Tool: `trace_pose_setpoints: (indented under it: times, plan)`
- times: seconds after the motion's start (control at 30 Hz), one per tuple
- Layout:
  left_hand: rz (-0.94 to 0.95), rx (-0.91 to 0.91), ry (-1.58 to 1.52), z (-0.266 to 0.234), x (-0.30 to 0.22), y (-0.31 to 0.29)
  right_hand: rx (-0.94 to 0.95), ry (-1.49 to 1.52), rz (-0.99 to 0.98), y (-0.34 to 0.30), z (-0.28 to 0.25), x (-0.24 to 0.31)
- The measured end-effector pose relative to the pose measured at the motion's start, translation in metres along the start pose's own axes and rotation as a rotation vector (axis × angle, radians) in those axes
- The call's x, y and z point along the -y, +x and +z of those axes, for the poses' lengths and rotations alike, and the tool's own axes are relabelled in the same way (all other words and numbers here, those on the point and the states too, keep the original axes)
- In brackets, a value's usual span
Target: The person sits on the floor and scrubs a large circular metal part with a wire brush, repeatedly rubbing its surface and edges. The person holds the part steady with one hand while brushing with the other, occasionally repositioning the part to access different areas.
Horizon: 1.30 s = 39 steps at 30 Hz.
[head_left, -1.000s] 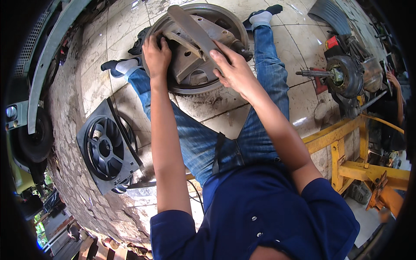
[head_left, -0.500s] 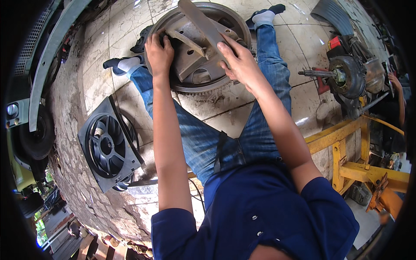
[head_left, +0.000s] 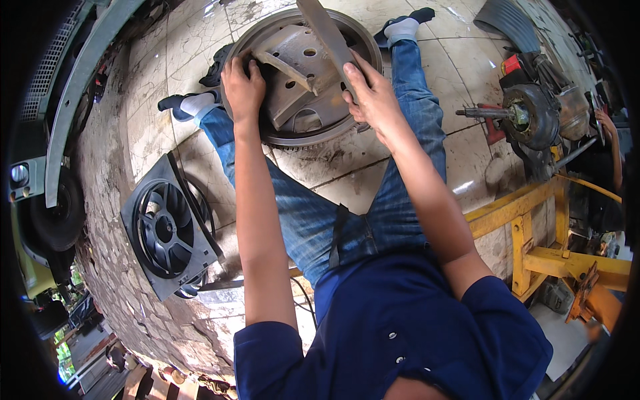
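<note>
A round toothed flywheel (head_left: 365,41) lies on the floor between my spread legs. On its face sits a brown metal bracket (head_left: 283,107) with raised flanges and holes. My left hand (head_left: 243,90) is closed over the bracket's left end, by the flywheel's rim; what its fingers cover is hidden. In my right hand (head_left: 375,97) is a long, flat metal bar (head_left: 325,41), gripped near its lower end. The bar slants up and leftward over the flywheel, and its far tip reaches the top of the view.
A black radiator fan (head_left: 163,223) in its shroud lies left of my leg. To the right stand a greasy shafted assembly (head_left: 530,117) and a yellow steel frame (head_left: 527,220). A vehicle's metal bumper (head_left: 67,93) edges the far left. Another person's arm (head_left: 610,133) shows far right.
The bar in my right hand has swung a little to the right, uncovering more of the bracket and its holes. My left hand stays at the bracket's left end.
</note>
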<state>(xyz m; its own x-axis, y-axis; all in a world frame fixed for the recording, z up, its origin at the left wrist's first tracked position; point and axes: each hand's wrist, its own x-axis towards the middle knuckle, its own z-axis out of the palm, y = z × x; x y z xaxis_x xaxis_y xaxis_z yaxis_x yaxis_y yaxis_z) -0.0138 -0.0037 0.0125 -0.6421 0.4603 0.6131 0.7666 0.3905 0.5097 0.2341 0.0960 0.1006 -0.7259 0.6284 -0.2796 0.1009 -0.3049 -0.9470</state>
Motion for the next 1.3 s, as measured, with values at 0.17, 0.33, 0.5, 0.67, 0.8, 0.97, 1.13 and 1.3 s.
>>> trace_pose_setpoints:
  times: [0.17,0.33,0.5,0.67,0.8,0.97,1.13,1.3]
  plan:
    - [0.012,-0.013,-0.003,0.001,0.001,0.001,-0.039,0.04,-0.007,-0.007,-0.002,-0.01]
    - [0.011,-0.02,0.005,0.003,0.001,0.001,-0.032,0.062,-0.043,-0.009,0.005,-0.016]
    - [0.026,-0.032,-0.03,0.003,0.001,0.0,0.036,-0.016,-0.114,-0.001,0.03,-0.024]
    - [0.024,-0.016,0.007,0.001,0.003,-0.002,0.093,0.058,-0.056,-0.018,0.018,-0.036]
    - [0.037,-0.015,-0.022,0.001,0.002,0.0,0.108,0.013,-0.091,-0.011,0.02,-0.023]
    - [0.081,-0.045,-0.011,0.003,0.002,0.001,0.139,0.039,-0.05,-0.001,0.021,-0.018]
    - [0.089,-0.047,-0.02,0.003,0.003,0.0,0.128,-0.013,-0.115,-0.022,0.007,-0.03]
    - [0.066,-0.038,-0.022,0.002,0.0,0.001,0.148,-0.02,0.009,-0.001,0.013,-0.005]
